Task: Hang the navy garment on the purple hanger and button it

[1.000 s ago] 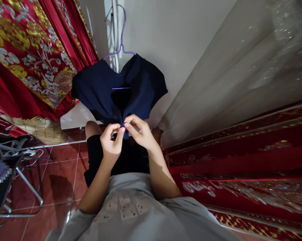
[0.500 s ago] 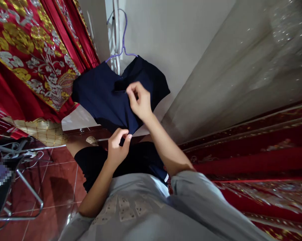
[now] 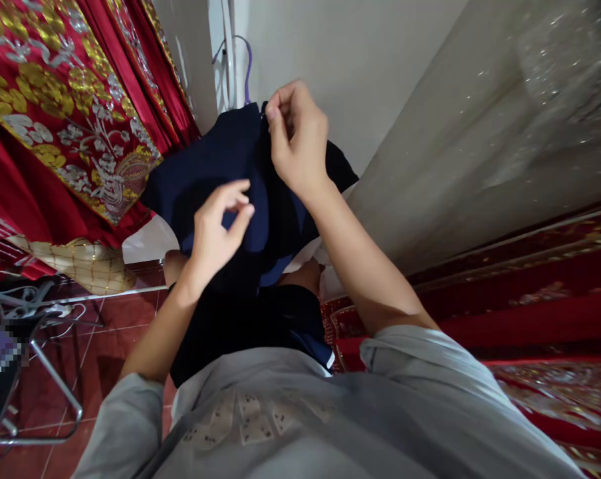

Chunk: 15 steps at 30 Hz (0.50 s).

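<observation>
A dark navy shirt hangs in front of me from a purple hanger, of which only the hook part shows. My right hand pinches the shirt's edge near the neckline, just below the hook. Lower and to the left, my left hand hovers before the shirt's front, thumb and fingers apart, with nothing between them. The hanger's shoulders are hidden behind the cloth.
Red cloth with gold and silver embroidery drapes at the left. A metal-framed chair stands on the red tiled floor. On the right are a greyish plastic-like sheet and more red embroidered fabric.
My right hand has moved up, lifting the shirt's edge to the neckline. My left hand has let go of the lower front and risen. The cloth now covers the hanger's shoulders.
</observation>
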Motion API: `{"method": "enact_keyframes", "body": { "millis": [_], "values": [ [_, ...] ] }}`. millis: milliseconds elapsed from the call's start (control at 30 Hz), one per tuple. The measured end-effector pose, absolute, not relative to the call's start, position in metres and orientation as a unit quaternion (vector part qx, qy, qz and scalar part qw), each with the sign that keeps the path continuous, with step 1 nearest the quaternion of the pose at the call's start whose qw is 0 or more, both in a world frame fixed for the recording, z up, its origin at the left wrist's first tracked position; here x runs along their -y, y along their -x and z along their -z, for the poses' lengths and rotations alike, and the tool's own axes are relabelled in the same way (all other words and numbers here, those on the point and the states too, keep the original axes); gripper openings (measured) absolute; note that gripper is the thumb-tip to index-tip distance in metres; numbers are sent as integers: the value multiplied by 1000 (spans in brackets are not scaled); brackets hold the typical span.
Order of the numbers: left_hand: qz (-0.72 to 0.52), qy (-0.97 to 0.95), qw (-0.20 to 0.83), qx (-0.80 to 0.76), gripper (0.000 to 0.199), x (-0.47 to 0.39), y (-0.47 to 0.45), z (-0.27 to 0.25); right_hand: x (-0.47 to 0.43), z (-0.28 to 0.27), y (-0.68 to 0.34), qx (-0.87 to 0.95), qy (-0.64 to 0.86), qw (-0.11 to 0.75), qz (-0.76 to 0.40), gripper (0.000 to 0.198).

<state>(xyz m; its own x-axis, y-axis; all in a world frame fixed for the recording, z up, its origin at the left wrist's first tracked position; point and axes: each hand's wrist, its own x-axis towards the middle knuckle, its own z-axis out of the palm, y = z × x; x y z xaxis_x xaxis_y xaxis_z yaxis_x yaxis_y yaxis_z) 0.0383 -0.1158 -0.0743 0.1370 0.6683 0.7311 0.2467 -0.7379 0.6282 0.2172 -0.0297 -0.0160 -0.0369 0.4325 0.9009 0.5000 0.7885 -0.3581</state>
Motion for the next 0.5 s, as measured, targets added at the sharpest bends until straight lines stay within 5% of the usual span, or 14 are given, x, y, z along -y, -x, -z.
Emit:
{"method": "enact_keyframes", "body": {
  "millis": [167, 333, 500],
  "values": [
    [-570, -754, 132, -298, 37, 51, -45, 21, 36, 23, -218, 749, 347, 564, 11, 49],
    [-527, -777, 92, -332, 21, 42, -53, 16, 29, 28, -221, 754, 366, 544, 38, 51],
    [-461, -817, 89, -335, 28, 36, -43, 9, 20, 33, -222, 771, 364, 518, 62, 54]
  ]
}}
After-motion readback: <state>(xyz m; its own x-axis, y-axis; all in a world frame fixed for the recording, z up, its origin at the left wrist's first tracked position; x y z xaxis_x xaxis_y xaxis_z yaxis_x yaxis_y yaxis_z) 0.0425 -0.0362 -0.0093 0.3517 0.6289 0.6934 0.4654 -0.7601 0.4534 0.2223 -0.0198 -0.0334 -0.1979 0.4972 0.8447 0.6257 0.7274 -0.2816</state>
